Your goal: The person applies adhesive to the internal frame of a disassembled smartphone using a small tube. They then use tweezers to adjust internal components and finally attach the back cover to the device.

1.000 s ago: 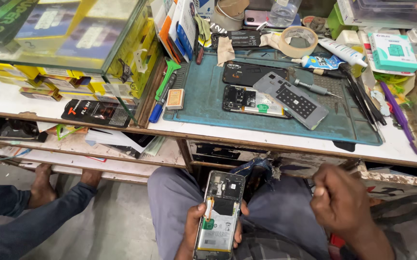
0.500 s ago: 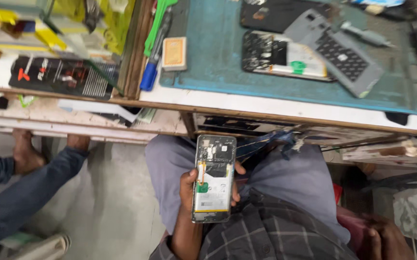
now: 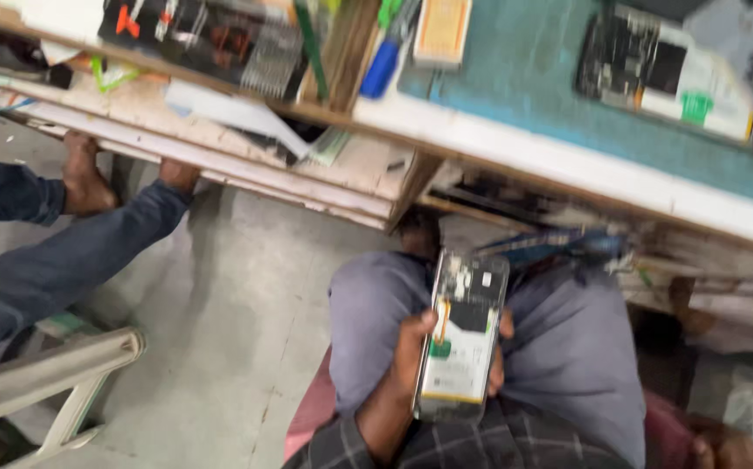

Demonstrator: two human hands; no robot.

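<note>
My left hand (image 3: pixel 411 360) grips an opened phone (image 3: pixel 463 334) with its back cover off, showing a white battery, a green tab and the circuit board at the top. It is held upright over my lap, above grey trousers (image 3: pixel 567 347). My right hand (image 3: pixel 724 447) sits low at the bottom right corner, mostly out of frame, and I cannot tell whether it holds anything. Another opened phone (image 3: pixel 663 74) lies on the teal work mat (image 3: pixel 515 78) on the bench.
The white bench edge (image 3: pixel 585 169) runs diagonally above my knees, with a lower shelf (image 3: pixel 220 156) of papers. A blue-handled tool (image 3: pixel 385 61) lies by the mat. Another person's legs in dark jeans (image 3: pixel 55 260) and bare feet are at left, beside a pale plastic stool (image 3: pixel 55 382).
The view has tilted down and left, off the bench top toward my lap and the floor. My right hand has dropped from beside the phone to the bottom right corner.
</note>
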